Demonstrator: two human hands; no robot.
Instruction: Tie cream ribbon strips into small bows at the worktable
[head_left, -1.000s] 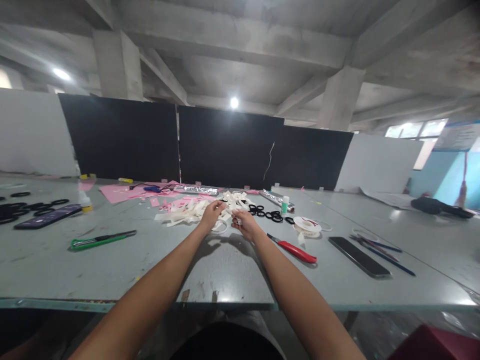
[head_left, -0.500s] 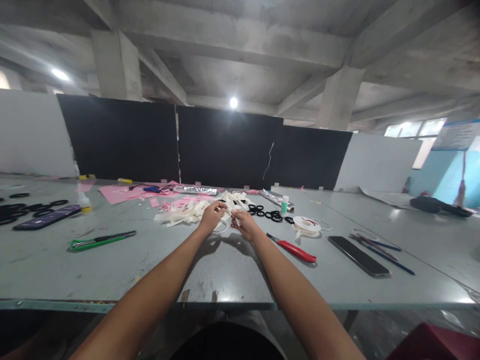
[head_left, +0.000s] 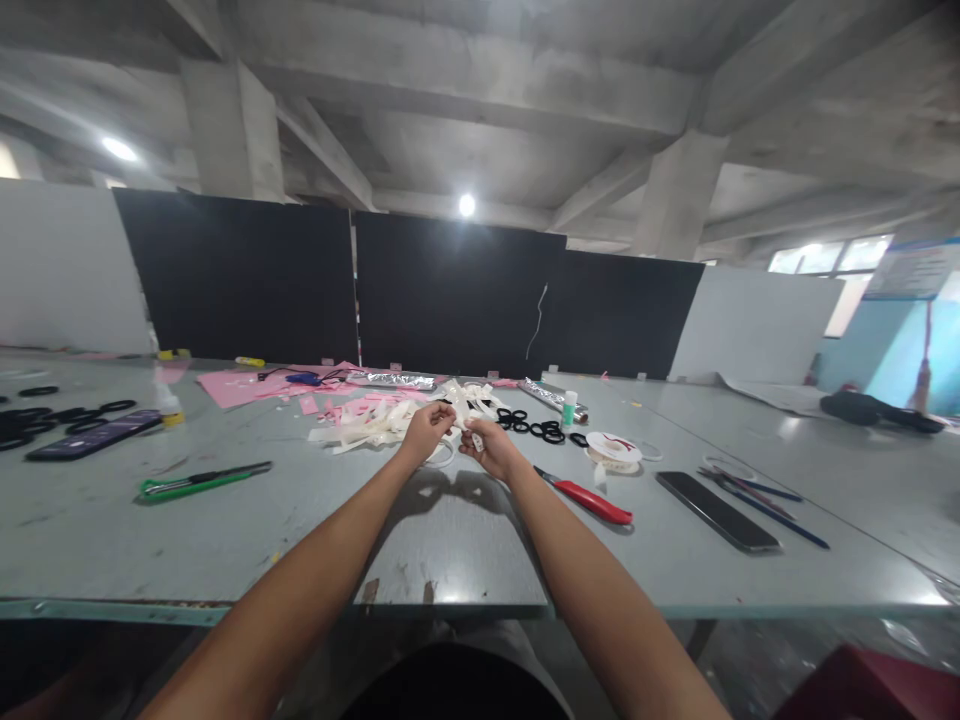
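Note:
My left hand [head_left: 427,434] and my right hand [head_left: 490,448] meet above the middle of the table, fingertips pinched close together. Between them is a cream-white ribbon [head_left: 478,441], and a short end of it hangs at the right fingers. Both hands appear closed on this ribbon; the fingers partly cover it. Just beneath the left hand lies a white ring [head_left: 444,456]. A heap of loose cream ribbon strips [head_left: 367,430] spreads behind and left of the hands. Several black hair ties [head_left: 547,431] lie to the right.
To the right are red-handled pliers [head_left: 592,502], a ribbon spool [head_left: 615,448], a glue stick [head_left: 569,409], a black phone [head_left: 716,510] and some thin pens [head_left: 772,500]. A green utility knife [head_left: 202,482] and a purple phone [head_left: 96,436] lie left. Pink sheets [head_left: 240,386] sit behind.
The hands stay in nearly the same place. The fingers have shifted slightly, and the ribbon end at my right hand shows more plainly.

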